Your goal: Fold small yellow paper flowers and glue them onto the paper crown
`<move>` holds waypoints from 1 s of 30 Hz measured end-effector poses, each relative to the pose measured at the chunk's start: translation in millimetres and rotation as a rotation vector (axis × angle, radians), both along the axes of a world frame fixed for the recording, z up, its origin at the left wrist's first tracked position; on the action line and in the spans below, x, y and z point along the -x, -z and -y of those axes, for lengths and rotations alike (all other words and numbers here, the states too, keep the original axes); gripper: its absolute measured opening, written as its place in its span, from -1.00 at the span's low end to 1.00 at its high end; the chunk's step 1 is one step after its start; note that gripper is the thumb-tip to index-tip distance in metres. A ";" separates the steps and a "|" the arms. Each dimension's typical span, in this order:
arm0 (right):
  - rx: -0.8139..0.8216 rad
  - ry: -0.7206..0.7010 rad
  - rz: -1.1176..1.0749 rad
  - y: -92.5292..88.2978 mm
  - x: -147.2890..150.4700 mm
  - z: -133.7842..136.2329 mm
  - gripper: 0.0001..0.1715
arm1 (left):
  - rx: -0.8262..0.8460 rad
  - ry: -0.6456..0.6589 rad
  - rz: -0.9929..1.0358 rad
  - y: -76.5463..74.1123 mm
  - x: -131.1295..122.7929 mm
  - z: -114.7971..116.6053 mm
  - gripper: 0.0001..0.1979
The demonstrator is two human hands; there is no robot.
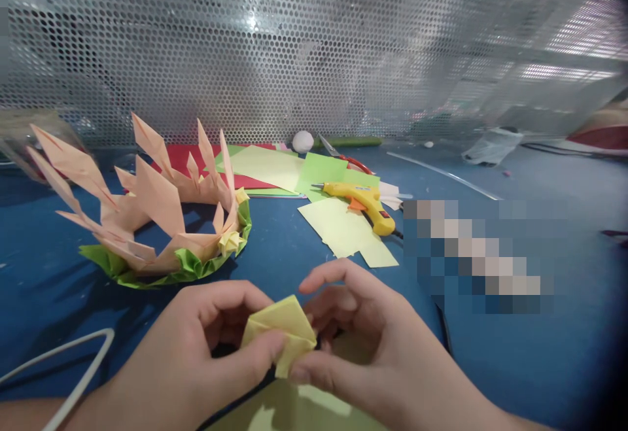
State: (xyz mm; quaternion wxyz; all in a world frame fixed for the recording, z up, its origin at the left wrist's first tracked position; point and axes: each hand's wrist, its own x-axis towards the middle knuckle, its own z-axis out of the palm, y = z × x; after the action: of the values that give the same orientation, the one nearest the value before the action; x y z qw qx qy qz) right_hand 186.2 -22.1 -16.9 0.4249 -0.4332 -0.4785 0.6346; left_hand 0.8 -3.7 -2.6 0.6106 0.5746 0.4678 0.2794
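Between my two hands is a small folded piece of pale yellow paper [282, 323], creased into a many-sided shape. My left hand [210, 336] pinches its left side, thumb on the near face and fingers behind. At its lower right corner, the thumb of my right hand [363, 333] presses against the paper, while the index finger is raised and curved above. Beneath the hands lies a larger yellow sheet [304, 411]. Beyond my left hand stands a paper crown [157, 215] with peach pointed petals, green leaves and small yellow flowers along its near rim.
A yellow glue gun [363, 202] rests on yellow and green paper sheets [338, 228]. Red-handled scissors [343, 156], a white ball [303, 141] and red paper [191, 156] lie behind. A clear glue stick [441, 174] and plastic bag [493, 145] are right. A white cable [93, 365] crosses lower left.
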 end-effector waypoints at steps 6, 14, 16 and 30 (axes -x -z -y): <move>-0.061 0.070 0.047 -8.7 0.0 -1.7 -0.53 | 0.033 -0.057 0.060 -5.5 -5.6 0.0 -0.91; -0.094 0.051 0.102 -8.8 -2.4 0.5 -0.62 | 0.003 0.019 -0.144 0.0 1.2 0.6 -0.81; -0.054 0.057 0.055 -8.6 -2.2 -0.5 -0.62 | -0.001 0.005 -0.122 1.3 2.0 -0.3 -0.80; -0.049 -0.007 -0.004 -9.1 -2.2 1.8 -0.58 | 0.102 0.000 -0.002 -0.2 1.0 -2.4 -0.72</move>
State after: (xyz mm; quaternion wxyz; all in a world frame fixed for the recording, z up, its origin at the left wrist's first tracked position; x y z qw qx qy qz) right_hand 188.5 -23.9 -7.8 0.4341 -0.4196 -0.4946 0.6252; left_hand -0.2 -1.3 -2.3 0.6386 0.5429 0.4822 0.2547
